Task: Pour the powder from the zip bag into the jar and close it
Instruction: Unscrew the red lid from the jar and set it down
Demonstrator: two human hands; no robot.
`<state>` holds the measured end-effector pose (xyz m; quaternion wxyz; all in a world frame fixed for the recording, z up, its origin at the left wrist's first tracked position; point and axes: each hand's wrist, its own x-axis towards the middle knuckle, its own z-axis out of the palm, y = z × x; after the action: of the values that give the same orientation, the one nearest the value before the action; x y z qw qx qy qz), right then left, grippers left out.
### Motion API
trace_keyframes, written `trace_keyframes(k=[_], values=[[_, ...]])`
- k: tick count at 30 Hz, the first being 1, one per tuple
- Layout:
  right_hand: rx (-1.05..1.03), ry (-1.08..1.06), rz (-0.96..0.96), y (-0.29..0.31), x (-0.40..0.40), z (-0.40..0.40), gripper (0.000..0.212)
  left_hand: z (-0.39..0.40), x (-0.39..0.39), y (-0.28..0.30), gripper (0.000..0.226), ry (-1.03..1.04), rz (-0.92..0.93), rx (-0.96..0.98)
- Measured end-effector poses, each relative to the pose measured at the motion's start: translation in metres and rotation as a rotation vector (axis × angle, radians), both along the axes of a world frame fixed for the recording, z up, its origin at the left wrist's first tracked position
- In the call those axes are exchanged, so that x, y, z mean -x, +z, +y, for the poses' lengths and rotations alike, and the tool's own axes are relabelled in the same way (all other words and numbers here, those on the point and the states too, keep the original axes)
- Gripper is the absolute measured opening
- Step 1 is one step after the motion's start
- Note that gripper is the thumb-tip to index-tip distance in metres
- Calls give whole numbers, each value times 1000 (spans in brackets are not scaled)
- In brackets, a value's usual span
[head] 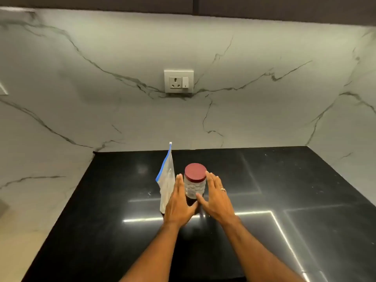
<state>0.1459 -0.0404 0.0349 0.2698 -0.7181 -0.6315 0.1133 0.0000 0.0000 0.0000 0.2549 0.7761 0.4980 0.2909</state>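
A clear textured jar (193, 188) with a dark red lid (195, 172) stands upright on the black countertop (284, 190). Just left of it a zip bag (167, 180) with a blue zip strip stands on end, its lower part hidden behind my left hand. My left hand (178, 202) is at the jar's left side and my right hand (215, 197) at its right side. Both hands have straight, spread fingers beside the jar; whether they touch it I cannot tell. The lid sits on the jar.
A marble backsplash rises behind the counter with a white socket and switch plate (178, 80). Marble walls flank the counter on both sides. Bright light strips reflect on the glossy black surface in front of the jar.
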Motion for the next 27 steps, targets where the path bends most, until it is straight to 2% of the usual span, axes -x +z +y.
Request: trace_keyframes(k=[4, 6, 10, 13, 15, 20, 21, 23, 24, 27], values=[[-46, 6, 73, -9, -5, 22, 95, 17, -11, -16, 113, 143, -52, 129], [-76, 0, 118, -11, -7, 32, 97, 24, -21, -17, 109, 169, -111, 121], [-68, -28, 128, -14, -9, 46, 98, 38, -38, -15, 96, 202, -234, 140], [-45, -47, 131, -18, -6, 50, 99, 44, -45, -12, 75, 166, -372, 205], [-50, -59, 149, -19, -5, 53, 99, 53, -44, -13, 60, 186, -358, 199], [-75, -72, 187, -16, -5, 56, 99, 62, -42, -20, 56, 187, -324, 241], [-87, -80, 189, -13, -5, 56, 98, 61, -44, -21, 57, 167, -277, 233], [-121, -97, 189, -4, -7, 57, 96, 57, -48, -22, 84, 123, -146, 186], [-138, -102, 190, 1, -9, 57, 96, 55, -49, -20, 95, 109, -160, 176], [-186, -116, 176, 16, -17, 52, 99, 49, -53, -8, 104, 61, -283, 142]])
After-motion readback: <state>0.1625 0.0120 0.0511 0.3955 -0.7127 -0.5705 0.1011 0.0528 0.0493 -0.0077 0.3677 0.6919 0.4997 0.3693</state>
